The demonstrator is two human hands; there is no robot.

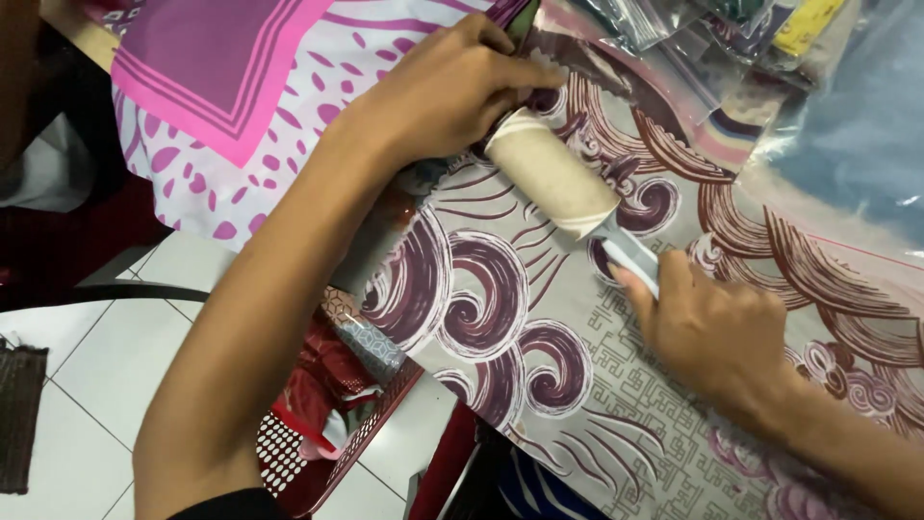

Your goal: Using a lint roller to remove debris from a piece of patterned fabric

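Note:
A lint roller (553, 173) with a beige, used sticky sheet lies on a patterned cloth (500, 318) of maroon swirls on grey. My right hand (717, 332) grips the roller's grey handle at its lower right end. My left hand (452, 87) rests on the far end of the roll, fingers curled over its edge and pressing on the cloth there.
A pink and white printed cloth (250, 87) lies at the upper left. Clear plastic bags (693, 39) with folded fabric are piled at the top right. A red plastic basket (337, 424) with items stands below on the white tiled floor (87, 385).

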